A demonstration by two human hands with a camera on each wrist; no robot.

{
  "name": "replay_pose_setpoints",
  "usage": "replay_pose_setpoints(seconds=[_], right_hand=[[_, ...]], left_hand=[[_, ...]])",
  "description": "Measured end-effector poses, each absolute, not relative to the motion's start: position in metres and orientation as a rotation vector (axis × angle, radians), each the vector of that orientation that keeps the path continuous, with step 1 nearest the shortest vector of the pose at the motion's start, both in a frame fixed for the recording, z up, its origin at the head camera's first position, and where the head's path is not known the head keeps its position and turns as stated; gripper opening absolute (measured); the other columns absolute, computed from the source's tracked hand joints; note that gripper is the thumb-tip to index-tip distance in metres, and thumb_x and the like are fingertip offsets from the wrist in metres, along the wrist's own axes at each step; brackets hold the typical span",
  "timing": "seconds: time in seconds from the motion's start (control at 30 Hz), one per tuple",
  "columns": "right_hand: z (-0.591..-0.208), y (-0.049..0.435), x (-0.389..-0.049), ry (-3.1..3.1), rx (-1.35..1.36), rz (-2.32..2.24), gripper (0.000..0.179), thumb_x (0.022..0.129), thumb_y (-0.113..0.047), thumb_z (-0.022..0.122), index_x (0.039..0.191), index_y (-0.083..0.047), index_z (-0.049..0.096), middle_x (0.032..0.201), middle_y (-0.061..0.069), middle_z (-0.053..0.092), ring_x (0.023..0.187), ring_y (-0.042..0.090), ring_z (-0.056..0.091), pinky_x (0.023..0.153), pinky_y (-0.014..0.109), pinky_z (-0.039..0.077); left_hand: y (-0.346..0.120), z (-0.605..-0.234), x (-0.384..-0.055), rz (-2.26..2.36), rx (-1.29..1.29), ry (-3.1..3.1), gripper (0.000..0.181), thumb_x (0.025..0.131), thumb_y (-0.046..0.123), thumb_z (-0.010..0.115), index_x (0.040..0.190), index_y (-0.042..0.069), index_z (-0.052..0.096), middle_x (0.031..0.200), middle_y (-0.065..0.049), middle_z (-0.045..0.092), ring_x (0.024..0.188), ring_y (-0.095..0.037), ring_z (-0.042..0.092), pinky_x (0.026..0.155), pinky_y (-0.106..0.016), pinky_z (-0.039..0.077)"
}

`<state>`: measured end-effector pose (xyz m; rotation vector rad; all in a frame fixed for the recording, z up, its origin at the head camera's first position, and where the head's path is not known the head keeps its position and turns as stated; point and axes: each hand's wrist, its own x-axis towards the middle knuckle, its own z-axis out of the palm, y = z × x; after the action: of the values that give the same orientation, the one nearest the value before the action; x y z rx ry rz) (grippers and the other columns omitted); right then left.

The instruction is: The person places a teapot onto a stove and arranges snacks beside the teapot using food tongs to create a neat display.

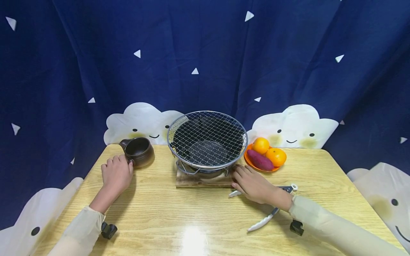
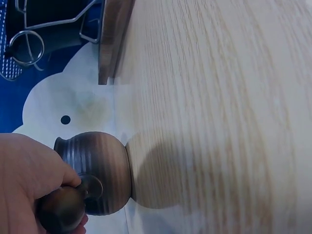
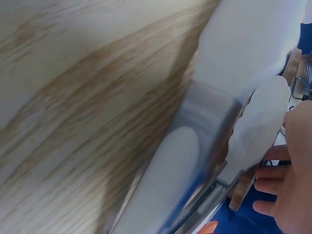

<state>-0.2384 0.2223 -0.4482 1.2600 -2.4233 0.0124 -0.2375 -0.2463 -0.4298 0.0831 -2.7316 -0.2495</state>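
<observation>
At the left back of the table stands a dark brown side-handled teapot (image 1: 142,156), lidless in the head view. My left hand (image 1: 117,173) grips its stubby handle (image 2: 63,212), fingers wrapped round it. My right hand (image 1: 254,183) rests at the right end of a wooden board (image 1: 201,182), its fingers loosely bent. Upon that board sits a stove topped by a round wire grill (image 1: 208,138). Spread tongs (image 1: 263,223) with white tips lie beneath the right wrist; their white tips loom large in the right wrist view.
Right of the grill, an orange plate (image 1: 272,171) holds two oranges (image 1: 276,157) and a purple sweet potato (image 1: 260,160). A dark blue curtain (image 1: 205,53) with white clouds hangs behind the wooden table (image 1: 153,220).
</observation>
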Motion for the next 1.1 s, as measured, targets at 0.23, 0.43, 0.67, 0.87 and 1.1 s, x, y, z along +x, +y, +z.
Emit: replay_pose_setpoints(seconds=[0.23, 0.43, 0.67, 0.87, 1.1], right_hand=[[-0.4474, 0.2226, -0.2381, -2.456, 1.253, -0.001, 0.027, 0.098, -0.025, 0.062, 0.114, -0.004, 0.061, 0.119, 0.014, 0.062, 0.113, 0.033, 0.059, 0.096, 0.046, 0.048], [-0.4477, 0.2229, -0.2388, -2.475, 1.250, -0.011, 0.027, 0.099, -0.027, 0.060, 0.114, -0.004, 0.061, 0.119, 0.014, 0.062, 0.112, 0.033, 0.059, 0.097, 0.046, 0.048], [-0.4482, 0.2232, -0.2403, -2.464, 1.261, -0.030, 0.029, 0.100, -0.029, 0.059, 0.114, -0.005, 0.062, 0.118, 0.014, 0.062, 0.112, 0.033, 0.059, 0.098, 0.045, 0.048], [-0.4483, 0.2227, -0.2402, -2.463, 1.269, -0.022, 0.027, 0.100, -0.029, 0.059, 0.112, -0.005, 0.061, 0.116, 0.014, 0.063, 0.112, 0.034, 0.059, 0.100, 0.047, 0.049], [-0.4470, 0.2213, -0.2390, -2.469, 1.261, -0.049, 0.026, 0.099, -0.027, 0.060, 0.112, -0.004, 0.062, 0.117, 0.015, 0.063, 0.114, 0.035, 0.060, 0.100, 0.047, 0.049]], left_hand=[[-0.2489, -0.4306, -0.2391, -0.226, 0.061, -2.749, 0.036, 0.095, 0.019, 0.060, 0.097, -0.017, 0.056, 0.092, -0.035, 0.058, 0.092, -0.054, 0.058, 0.075, -0.062, 0.042], [-0.2501, -0.4302, -0.2402, -0.175, 0.034, -2.774, 0.035, 0.095, 0.018, 0.060, 0.095, -0.017, 0.058, 0.088, -0.033, 0.058, 0.089, -0.052, 0.059, 0.073, -0.060, 0.043], [-0.2523, -0.4304, -0.2422, -0.147, -0.016, -2.780, 0.034, 0.095, 0.016, 0.060, 0.092, -0.018, 0.058, 0.085, -0.033, 0.058, 0.084, -0.051, 0.060, 0.070, -0.058, 0.046], [-0.2536, -0.4331, -0.2438, -0.107, -0.037, -2.774, 0.033, 0.095, 0.016, 0.060, 0.091, -0.017, 0.058, 0.084, -0.030, 0.058, 0.083, -0.048, 0.059, 0.069, -0.056, 0.047], [-0.2549, -0.4359, -0.2440, -0.063, -0.029, -2.768, 0.031, 0.097, 0.015, 0.059, 0.095, -0.016, 0.059, 0.086, -0.027, 0.058, 0.087, -0.046, 0.060, 0.071, -0.055, 0.046]])
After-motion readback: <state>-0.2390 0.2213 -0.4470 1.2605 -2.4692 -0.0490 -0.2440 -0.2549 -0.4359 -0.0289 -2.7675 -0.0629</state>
